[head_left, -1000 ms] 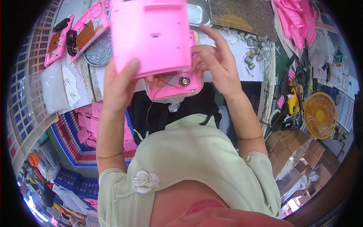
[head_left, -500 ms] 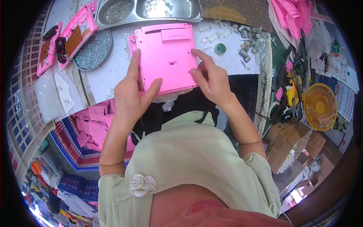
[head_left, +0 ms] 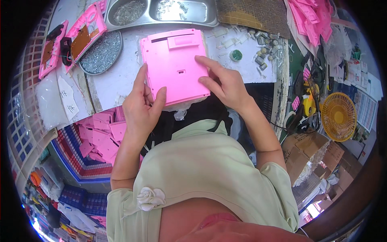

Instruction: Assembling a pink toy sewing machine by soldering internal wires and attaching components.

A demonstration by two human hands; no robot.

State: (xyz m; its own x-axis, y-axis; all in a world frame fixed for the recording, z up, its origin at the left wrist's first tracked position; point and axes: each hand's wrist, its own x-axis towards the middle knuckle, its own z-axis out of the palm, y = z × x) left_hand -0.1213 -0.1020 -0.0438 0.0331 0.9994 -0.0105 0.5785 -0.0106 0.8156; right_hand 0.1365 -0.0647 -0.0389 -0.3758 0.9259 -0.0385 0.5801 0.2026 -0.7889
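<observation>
A square pink plastic casing (head_left: 173, 82) rests at the table's near edge, its flat face up. That face has a raised block near the far edge, a long dark slot beside it and a small rectangular opening in the middle. My left hand (head_left: 141, 107) grips its left side, thumb on the near left corner and fingers along the edge. From the right, my right hand (head_left: 227, 86) holds it with index finger and thumb over the edge onto the face. Clear plastic film (head_left: 180, 115) sticks out under the near side. The casing's underside is hidden.
Beyond lie a metal tray (head_left: 209, 18) of small parts and a round dish (head_left: 102, 52) of screws. Opened pink housings (head_left: 86, 34) with wires lie left; small metal motors (head_left: 262, 52) and a green round container (head_left: 236, 55) right. A crate (head_left: 80, 171) holds pink parts below.
The casing has shifted slightly left and toward me and turned a little. A pink strip that stuck out at its upper left is now covered. My right fingertips reach farther onto its face.
</observation>
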